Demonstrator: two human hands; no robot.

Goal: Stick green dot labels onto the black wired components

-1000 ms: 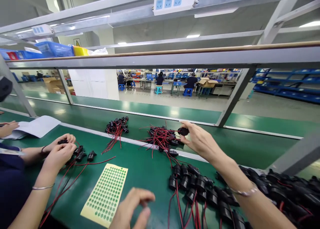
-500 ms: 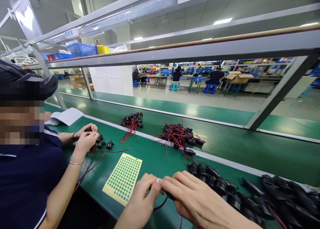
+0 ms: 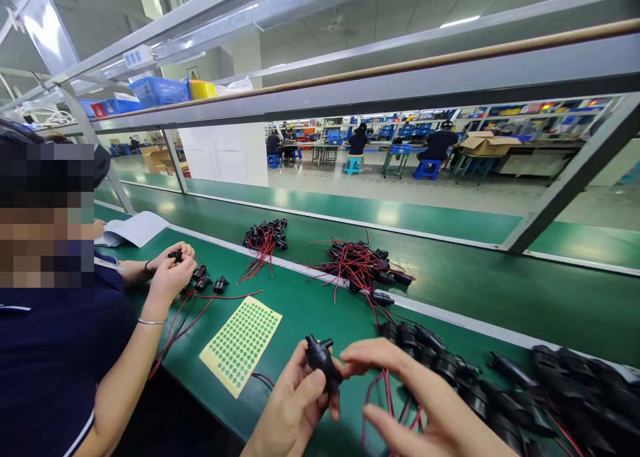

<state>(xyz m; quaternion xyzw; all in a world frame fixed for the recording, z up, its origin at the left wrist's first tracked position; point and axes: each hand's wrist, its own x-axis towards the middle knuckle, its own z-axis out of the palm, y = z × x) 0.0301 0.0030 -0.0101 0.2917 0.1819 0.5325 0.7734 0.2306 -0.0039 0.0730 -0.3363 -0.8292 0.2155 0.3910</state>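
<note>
My left hand (image 3: 295, 400) is closed around a small black pump (image 3: 323, 362), its stubby nozzles pointing up and away from me. To its right, my right hand (image 3: 415, 394) is open, thumb and fingers spread; the fingertips are very near the pump's side, and I cannot tell if they touch it. A yellow sheet of green round stickers (image 3: 243, 347) lies on the green table left of my hands. Beyond my right hand is a pile of black pumps (image 3: 450, 367) with red and black wires, partly hidden by that hand.
On the left a co-worker's hands (image 3: 175, 267) hold a small black part, with several more beside them. Two wired heaps, a smaller one (image 3: 267, 236) and a larger one (image 3: 360, 264), lie farther back. White papers (image 3: 137, 229) rest at the far left. A metal shelf (image 3: 350, 87) spans overhead.
My hands have parted. The pump, mostly hidden between them before, now shows upright in my left hand, while my right hand has opened and moved off to the right.
</note>
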